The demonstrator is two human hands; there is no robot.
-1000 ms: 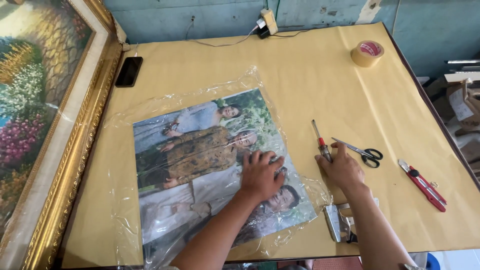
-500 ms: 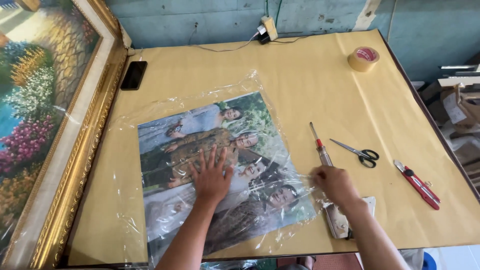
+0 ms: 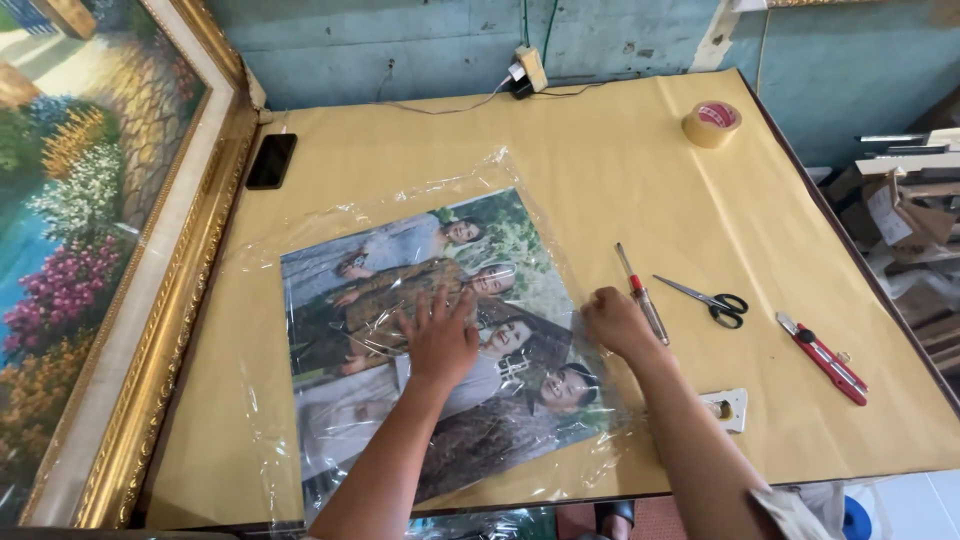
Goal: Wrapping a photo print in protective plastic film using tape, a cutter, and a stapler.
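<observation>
A large colour photo print [image 3: 430, 330] of a group of people lies flat on the tan-papered worktop [image 3: 620, 180], turned askew. Crinkled clear plastic film [image 3: 400, 200] covers it, its edges spreading past the print on every side.

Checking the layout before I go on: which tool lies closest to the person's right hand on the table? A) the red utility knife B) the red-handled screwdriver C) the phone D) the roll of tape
B: the right hand rests at the photo's edge right beside the red-handled screwdriver, while the scissors and the utility knife lie farther right.
</observation>
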